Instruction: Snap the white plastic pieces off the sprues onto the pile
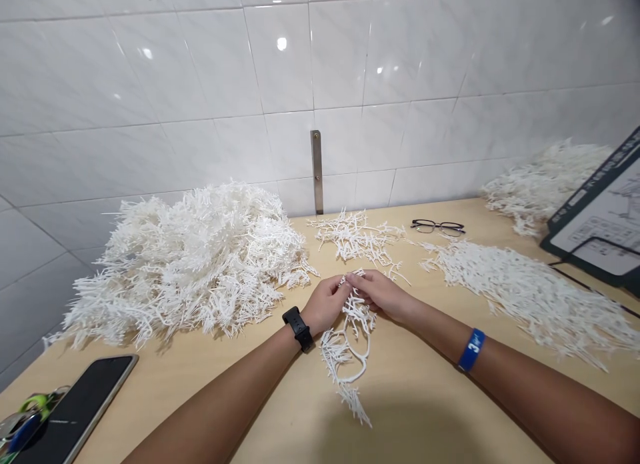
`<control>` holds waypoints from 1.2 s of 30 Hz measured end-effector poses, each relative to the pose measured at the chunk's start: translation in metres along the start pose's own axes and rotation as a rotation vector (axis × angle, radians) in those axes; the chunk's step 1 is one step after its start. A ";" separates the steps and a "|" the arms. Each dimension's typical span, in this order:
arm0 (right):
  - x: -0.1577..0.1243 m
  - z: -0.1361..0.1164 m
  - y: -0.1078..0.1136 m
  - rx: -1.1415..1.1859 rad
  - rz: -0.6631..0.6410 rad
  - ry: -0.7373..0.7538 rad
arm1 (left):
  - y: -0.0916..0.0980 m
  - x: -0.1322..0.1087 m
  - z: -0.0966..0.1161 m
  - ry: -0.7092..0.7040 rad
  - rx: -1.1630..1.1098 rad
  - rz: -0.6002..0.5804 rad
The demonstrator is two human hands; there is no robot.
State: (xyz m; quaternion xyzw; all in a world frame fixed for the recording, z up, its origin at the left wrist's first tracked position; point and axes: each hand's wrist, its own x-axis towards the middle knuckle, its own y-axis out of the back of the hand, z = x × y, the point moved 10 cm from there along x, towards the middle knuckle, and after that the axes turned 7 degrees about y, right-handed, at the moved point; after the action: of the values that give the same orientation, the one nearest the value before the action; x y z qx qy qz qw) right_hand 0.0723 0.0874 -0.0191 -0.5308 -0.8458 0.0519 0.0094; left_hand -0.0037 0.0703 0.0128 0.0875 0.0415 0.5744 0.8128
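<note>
Left hand [323, 307] and right hand [386, 295] together pinch white branching strands [358, 311] (2 forearms [233, 389] angled inward).

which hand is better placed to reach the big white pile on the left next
Probably the left hand: it is nearer the pile, while the right hand would have to reach across it. Both hands pinch the white branching piece, so the left would first need to let go.

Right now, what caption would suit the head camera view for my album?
Left hand and right hand hold a branching white piece near a bushy white heap on a pale tabletop.
</note>
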 end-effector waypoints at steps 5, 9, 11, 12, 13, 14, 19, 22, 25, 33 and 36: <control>-0.001 0.000 -0.009 0.095 -0.189 0.018 | -0.001 0.000 -0.003 0.019 -0.099 -0.066; -0.005 -0.002 -0.017 0.120 -0.328 0.045 | -0.009 -0.003 -0.008 0.113 -0.305 -0.263; -0.008 -0.001 -0.022 0.125 -0.398 0.044 | -0.014 -0.006 -0.013 0.186 -0.384 -0.360; -0.009 -0.001 -0.025 0.130 -0.427 0.045 | -0.015 -0.007 -0.014 0.210 -0.410 -0.399; -0.010 -0.001 -0.027 0.140 -0.453 0.049 | -0.017 -0.008 -0.014 0.224 -0.424 -0.434; -0.012 -0.001 -0.030 0.151 -0.482 0.054 | -0.018 -0.010 -0.014 0.233 -0.432 -0.465; -0.024 0.002 -0.043 0.153 -0.622 0.033 | -0.027 -0.022 -0.013 0.287 -0.383 -0.640; -0.029 0.004 -0.047 0.152 -0.651 -0.013 | -0.029 -0.027 -0.012 0.298 -0.334 -0.694; -0.034 0.004 -0.052 0.143 -0.702 -0.032 | -0.031 -0.030 -0.013 0.312 -0.296 -0.732; -0.029 0.013 -0.048 0.190 -0.661 -0.081 | -0.042 -0.043 -0.009 0.335 -0.308 -0.856; -0.023 0.010 -0.042 0.253 -0.578 -0.079 | -0.039 -0.036 -0.011 0.346 -0.410 -0.761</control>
State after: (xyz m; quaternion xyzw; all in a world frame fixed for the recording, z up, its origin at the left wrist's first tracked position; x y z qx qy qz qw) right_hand 0.0437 0.0474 -0.0243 -0.2606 -0.9482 0.1725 0.0569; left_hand 0.0186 0.0243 -0.0066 -0.1938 0.0912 0.2377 0.9474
